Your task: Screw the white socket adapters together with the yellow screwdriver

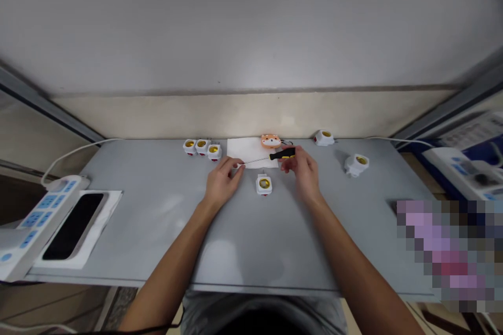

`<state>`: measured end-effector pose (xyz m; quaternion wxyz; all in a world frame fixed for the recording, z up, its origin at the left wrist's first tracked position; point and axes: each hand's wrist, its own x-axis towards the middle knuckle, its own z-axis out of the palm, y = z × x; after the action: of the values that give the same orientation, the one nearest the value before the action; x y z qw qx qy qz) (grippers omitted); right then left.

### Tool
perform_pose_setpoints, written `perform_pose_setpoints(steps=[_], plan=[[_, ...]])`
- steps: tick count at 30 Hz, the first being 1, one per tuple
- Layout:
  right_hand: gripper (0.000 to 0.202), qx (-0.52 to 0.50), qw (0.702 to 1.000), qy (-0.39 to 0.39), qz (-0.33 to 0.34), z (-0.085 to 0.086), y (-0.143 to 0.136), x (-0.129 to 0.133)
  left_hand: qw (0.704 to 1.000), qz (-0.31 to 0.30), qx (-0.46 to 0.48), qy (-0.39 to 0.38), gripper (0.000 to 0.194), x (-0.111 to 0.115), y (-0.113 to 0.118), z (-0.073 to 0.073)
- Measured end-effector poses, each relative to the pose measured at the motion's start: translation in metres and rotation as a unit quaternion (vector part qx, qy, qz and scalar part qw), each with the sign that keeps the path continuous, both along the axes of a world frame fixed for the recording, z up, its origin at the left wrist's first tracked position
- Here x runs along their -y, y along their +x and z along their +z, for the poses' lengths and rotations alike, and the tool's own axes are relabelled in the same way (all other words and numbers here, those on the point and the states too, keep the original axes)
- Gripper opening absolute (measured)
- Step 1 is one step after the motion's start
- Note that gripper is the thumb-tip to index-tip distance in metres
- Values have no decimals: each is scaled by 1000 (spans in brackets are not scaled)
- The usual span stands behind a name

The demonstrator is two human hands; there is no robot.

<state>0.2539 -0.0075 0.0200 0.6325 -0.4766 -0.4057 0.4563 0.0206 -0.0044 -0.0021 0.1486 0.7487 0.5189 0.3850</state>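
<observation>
A screwdriver [282, 154] with a black and yellow handle is held level above a white paper sheet [239, 147]. My right hand [304, 170] is closed on the end of its handle. The thin shaft points left, and its tip is between the pinched thumb and fingers of my left hand [223, 180]. Between my hands, a white lamp socket [264, 185] with a gold-coloured inside and a red part at its front lies on the grey table [165, 241]. An orange animal-face case [271, 141] sits on the sheet behind the screwdriver.
Three white sockets [201, 147] stand in a group at the back left. Two more, one at the back [324, 137] and one nearer [357, 165], are on the right. A phone [74, 226] lies beside a power strip [43, 220] at the left. A blurred patch covers the right edge.
</observation>
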Motion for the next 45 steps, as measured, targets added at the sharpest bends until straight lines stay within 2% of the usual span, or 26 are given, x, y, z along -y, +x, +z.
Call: perform_pose_setpoints(steps=[20, 23, 27, 30, 35, 36, 39, 40, 42, 45], plan=[[51, 47, 999, 0, 3, 3, 2, 1, 999, -5, -34, 19, 15, 2, -3, 3], [50, 71, 997, 32, -1, 10, 2, 5, 998, -30, -43, 39, 15, 6, -1, 8], [46, 122, 983, 132, -41, 29, 2, 16, 993, -105, 3, 53, 12, 16, 10, 19], [42, 147, 965, 193, -96, 42, 0, 26, 987, -148, 54, 34, 11, 24, 22, 22], [38, 112, 971, 192, -83, 48, -3, 35, 985, -146, 93, -31, 7, 27, 28, 21], [37, 112, 971, 191, -87, 47, -3, 35, 985, -143, 83, -50, 13, 27, 27, 22], [34, 120, 968, 192, -109, 44, -2, 35, 982, -151, 43, -105, 53, 24, 21, 26], [32, 123, 967, 192, -112, 43, -2, 35, 979, -161, 35, -117, 60, 23, 19, 27], [30, 127, 968, 188, -110, 40, -3, 35, 972, -190, 27, -133, 58, 22, 17, 28], [28, 135, 971, 174, -90, 35, -5, 35, 964, -222, 33, -141, 41, 21, 17, 27]])
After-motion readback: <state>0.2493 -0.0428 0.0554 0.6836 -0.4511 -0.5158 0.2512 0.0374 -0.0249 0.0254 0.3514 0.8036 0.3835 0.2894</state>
